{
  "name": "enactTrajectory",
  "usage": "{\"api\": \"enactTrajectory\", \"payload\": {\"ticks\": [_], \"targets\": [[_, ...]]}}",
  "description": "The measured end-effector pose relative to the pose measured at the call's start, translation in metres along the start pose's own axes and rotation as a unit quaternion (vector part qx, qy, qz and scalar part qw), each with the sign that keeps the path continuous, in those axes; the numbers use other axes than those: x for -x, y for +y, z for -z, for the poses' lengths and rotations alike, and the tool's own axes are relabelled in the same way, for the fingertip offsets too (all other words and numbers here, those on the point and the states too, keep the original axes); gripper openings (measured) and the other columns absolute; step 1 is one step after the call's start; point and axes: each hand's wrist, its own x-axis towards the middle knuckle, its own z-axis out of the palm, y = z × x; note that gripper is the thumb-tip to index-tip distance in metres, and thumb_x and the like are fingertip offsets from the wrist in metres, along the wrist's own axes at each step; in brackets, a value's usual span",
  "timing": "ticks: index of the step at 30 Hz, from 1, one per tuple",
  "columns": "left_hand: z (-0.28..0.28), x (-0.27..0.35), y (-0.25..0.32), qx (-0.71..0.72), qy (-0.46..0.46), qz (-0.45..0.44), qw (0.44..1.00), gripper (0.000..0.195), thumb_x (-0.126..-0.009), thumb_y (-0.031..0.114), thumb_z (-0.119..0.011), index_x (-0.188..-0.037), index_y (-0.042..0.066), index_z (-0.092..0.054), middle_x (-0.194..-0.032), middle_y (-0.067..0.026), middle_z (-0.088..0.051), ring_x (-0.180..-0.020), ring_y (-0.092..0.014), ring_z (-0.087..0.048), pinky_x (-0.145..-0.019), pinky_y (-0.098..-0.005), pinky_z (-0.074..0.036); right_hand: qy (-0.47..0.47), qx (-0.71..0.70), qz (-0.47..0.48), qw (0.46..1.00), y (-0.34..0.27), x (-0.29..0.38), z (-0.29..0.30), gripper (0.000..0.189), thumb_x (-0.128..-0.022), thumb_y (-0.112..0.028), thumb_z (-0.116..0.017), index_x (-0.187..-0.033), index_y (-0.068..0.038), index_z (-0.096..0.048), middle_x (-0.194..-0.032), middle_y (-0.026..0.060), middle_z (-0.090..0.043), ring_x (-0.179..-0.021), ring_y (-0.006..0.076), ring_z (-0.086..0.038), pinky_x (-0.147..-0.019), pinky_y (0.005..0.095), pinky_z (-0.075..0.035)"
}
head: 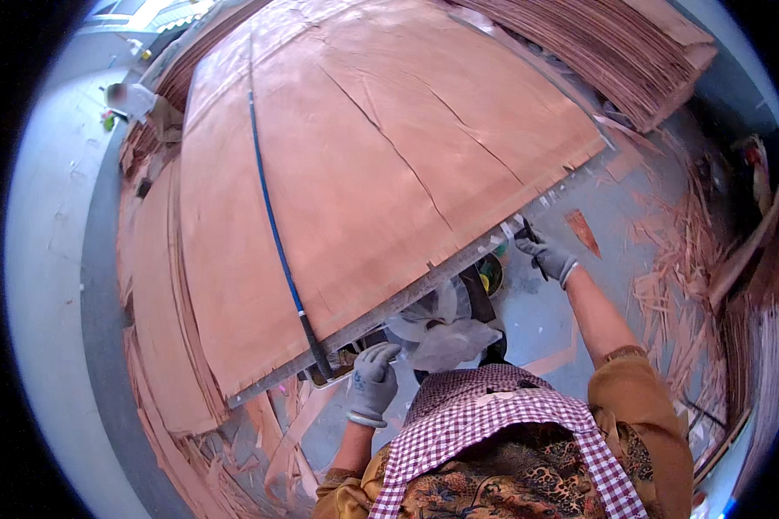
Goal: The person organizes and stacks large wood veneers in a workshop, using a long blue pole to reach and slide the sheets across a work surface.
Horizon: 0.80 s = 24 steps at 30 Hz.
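A large reddish-brown wood veneer sheet [363, 181] with long cracks lies on a table before me. Across its left part rests a blue pole with a black grip [279, 240], its grip end jutting past the near edge. Just right of that end, my left hand [373, 383] in a grey glove is raised beside the edge, fingers bent, holding nothing that shows. My gloved right hand [545, 256] is closed on a dark-handled tool [529, 230], its kind unclear, by the table's edge. White tape pieces [507, 231] stick to that edge nearby.
Clear plastic bags [451, 344] hang below the table's near edge. Veneer stacks stand at the left [159, 292] and upper right [597, 52]. Veneer scraps [675, 292] litter the floor at the right. A co-worker [146, 107] is at the far left.
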Motion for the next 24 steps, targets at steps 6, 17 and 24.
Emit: {"api": "enactTrajectory", "payload": {"ticks": [6, 17, 24], "targets": [[-0.015, 0.011, 0.007, 0.023, -0.005, 0.066, 0.998, 0.027, -0.070, -0.005, -0.051, -0.093, 0.005, -0.061, -0.094, -0.0129, -0.062, -0.092, -0.030, -0.058, -0.080, -0.0386, -0.045, -0.077, -0.039, 0.014, 0.996, -0.015, 0.006, 0.003, 0.025, -0.082, -0.018, -0.062, -0.101, -0.002, -0.058, -0.087, -0.0007, -0.056, -0.078, 0.0104, -0.048, -0.074, 0.0246, -0.041], [-0.047, -0.030, 0.002, 0.074, 0.052, 0.050, 0.995, 0.021, -0.075, -0.002, -0.053, -0.093, 0.005, -0.061, -0.091, -0.0135, -0.063, -0.087, -0.031, -0.059, -0.078, -0.0391, -0.045, -0.118, -0.020, 0.021, 0.993, -0.063, 0.026, 0.028, 0.025, -0.081, -0.027, -0.063, -0.093, -0.005, -0.059, -0.067, -0.0054, -0.050, -0.055, 0.0049, -0.042, -0.047, 0.0214, -0.034], [-0.035, -0.077, 0.024, -0.030, 0.109, 0.021, 0.993, 0.028, -0.067, 0.005, -0.057, -0.095, 0.007, -0.062, -0.095, -0.0128, -0.062, -0.090, -0.030, -0.058, -0.081, -0.0398, -0.044, -0.113, -0.080, -0.041, 0.990, -0.076, -0.012, 0.112, 0.064, -0.080, -0.017, -0.060, -0.137, -0.016, -0.031, -0.083, 0.0052, -0.055, -0.059, 0.0112, -0.051, -0.046, 0.0210, -0.041]]}}
